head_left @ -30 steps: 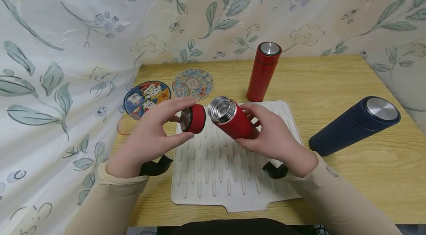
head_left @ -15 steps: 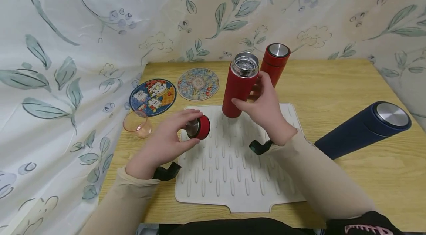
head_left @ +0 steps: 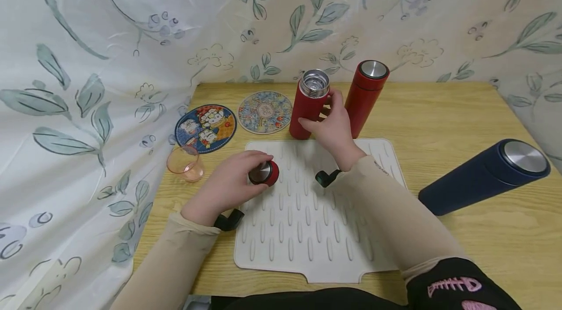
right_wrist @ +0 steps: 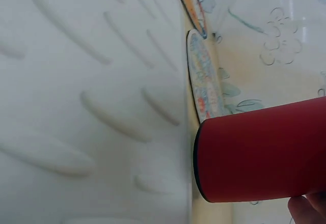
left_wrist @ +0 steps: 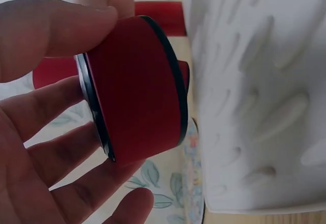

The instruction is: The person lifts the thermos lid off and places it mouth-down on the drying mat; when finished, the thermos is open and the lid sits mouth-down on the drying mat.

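Note:
My right hand (head_left: 330,127) grips an uncapped red thermos bottle (head_left: 304,110) by its side. It stands nearly upright behind the far edge of the white ridged mat (head_left: 303,246), and its steel mouth faces up. In the right wrist view, the base of the bottle (right_wrist: 260,155) is close over the wood table beyond the mat. My left hand (head_left: 232,178) holds a red lid (head_left: 271,173) with a steel top between thumb and fingers, over the left part of the mat. The left wrist view shows the lid (left_wrist: 137,89) above the mat, its dark rim towards it.
A capped red thermos (head_left: 366,97) stands just right of the uncapped one. A navy blue thermos (head_left: 478,178) stands at the right. Two round patterned coasters, one dark blue (head_left: 205,127) and one pale (head_left: 265,112), lie back left, near a pinkish glass (head_left: 186,166).
My right hand has carried the uncapped bottle away from the lid, turned it upright and moved it back past the mat's far edge. The left hand has lowered and tilted the lid.

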The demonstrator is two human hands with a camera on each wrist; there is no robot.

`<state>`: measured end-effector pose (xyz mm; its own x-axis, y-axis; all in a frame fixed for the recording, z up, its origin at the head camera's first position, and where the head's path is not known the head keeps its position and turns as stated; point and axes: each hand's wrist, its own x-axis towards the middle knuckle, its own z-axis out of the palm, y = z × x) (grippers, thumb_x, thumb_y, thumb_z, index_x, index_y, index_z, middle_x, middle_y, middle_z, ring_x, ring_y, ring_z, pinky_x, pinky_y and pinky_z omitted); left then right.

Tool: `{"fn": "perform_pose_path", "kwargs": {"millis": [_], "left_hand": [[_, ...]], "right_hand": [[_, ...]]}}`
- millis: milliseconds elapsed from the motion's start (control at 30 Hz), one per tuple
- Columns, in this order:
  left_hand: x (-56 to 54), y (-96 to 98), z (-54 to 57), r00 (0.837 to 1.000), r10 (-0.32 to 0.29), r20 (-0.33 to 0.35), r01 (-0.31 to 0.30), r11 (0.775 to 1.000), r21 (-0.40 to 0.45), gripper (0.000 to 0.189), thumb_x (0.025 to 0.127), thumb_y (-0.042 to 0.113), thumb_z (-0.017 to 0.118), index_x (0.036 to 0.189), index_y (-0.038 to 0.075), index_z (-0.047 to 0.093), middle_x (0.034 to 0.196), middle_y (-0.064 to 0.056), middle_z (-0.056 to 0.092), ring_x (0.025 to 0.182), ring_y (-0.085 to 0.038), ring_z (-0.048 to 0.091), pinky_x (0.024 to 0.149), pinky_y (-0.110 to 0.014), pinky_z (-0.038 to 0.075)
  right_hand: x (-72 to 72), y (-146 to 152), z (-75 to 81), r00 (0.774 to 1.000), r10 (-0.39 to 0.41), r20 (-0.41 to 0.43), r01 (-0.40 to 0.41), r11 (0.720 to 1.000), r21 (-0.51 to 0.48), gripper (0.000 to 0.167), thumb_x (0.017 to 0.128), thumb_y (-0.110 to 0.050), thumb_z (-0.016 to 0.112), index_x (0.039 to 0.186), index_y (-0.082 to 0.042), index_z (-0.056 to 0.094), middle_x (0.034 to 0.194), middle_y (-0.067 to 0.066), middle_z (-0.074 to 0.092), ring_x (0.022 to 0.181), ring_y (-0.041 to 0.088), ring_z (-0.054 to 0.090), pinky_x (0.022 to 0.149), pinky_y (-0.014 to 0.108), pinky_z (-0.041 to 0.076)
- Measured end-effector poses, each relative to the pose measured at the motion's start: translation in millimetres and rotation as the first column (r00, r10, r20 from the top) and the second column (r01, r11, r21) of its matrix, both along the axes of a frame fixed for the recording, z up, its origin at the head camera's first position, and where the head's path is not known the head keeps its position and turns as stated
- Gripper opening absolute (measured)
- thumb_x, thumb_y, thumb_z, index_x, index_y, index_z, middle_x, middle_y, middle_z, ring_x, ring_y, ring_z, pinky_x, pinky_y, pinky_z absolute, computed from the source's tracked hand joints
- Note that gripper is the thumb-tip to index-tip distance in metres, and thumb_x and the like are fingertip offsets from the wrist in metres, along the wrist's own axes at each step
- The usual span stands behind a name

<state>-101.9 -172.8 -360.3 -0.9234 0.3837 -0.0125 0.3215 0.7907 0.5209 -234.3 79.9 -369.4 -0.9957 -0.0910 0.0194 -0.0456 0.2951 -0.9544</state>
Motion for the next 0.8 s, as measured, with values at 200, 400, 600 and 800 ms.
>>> {"fn": "perform_pose_path", "kwargs": {"millis": [200, 400, 600, 800], "left_hand": [[-7.3, 2.8, -6.2, 1.000, -0.007, 0.024, 0.008, 0.998, -0.068, 0.064, 0.091, 0.025, 0.092, 0.149, 0.010, 0.069, 0.146, -0.010, 0.070, 0.132, -0.029, 0.068, 0.112, -0.047, 0.057], [-14.0, 2.5, -9.8, 0.999, -0.021, 0.029, 0.023, 0.995, -0.098, 0.063, 0.091, 0.026, 0.092, 0.148, 0.010, 0.070, 0.145, -0.010, 0.071, 0.131, -0.029, 0.069, 0.112, -0.048, 0.058], [-19.9, 0.9, -15.4, 0.999, -0.032, 0.019, 0.034, 0.993, -0.117, 0.060, 0.091, 0.025, 0.092, 0.146, 0.010, 0.071, 0.144, -0.010, 0.072, 0.128, -0.029, 0.070, 0.110, -0.047, 0.058], [-25.2, -0.9, -19.0, 0.999, -0.038, 0.012, 0.039, 0.991, -0.131, 0.058, 0.092, 0.025, 0.092, 0.144, 0.009, 0.072, 0.142, -0.010, 0.073, 0.125, -0.028, 0.071, 0.109, -0.047, 0.059]], "right_hand": [[-1.9, -2, -3.9, 1.000, -0.005, 0.018, 0.004, 1.000, 0.024, 0.089, 0.092, -0.016, 0.089, 0.161, -0.021, 0.033, 0.159, 0.010, 0.052, 0.147, 0.037, 0.056, 0.119, 0.056, 0.052], [-3.1, -4, -1.0, 1.000, 0.006, 0.031, -0.008, 0.998, 0.061, 0.091, 0.093, -0.020, 0.090, 0.164, -0.021, 0.033, 0.159, 0.009, 0.054, 0.148, 0.035, 0.056, 0.120, 0.057, 0.052], [-7.0, -6, 0.1, 0.999, 0.032, 0.027, -0.036, 0.988, 0.147, 0.089, 0.094, -0.025, 0.089, 0.165, -0.020, 0.035, 0.159, 0.010, 0.056, 0.144, 0.034, 0.059, 0.116, 0.057, 0.054], [-11.3, -9, 2.9, 0.998, 0.033, 0.049, -0.042, 0.979, 0.199, 0.089, 0.096, -0.028, 0.087, 0.167, -0.018, 0.033, 0.160, 0.011, 0.056, 0.142, 0.034, 0.060, 0.115, 0.055, 0.055]]}}
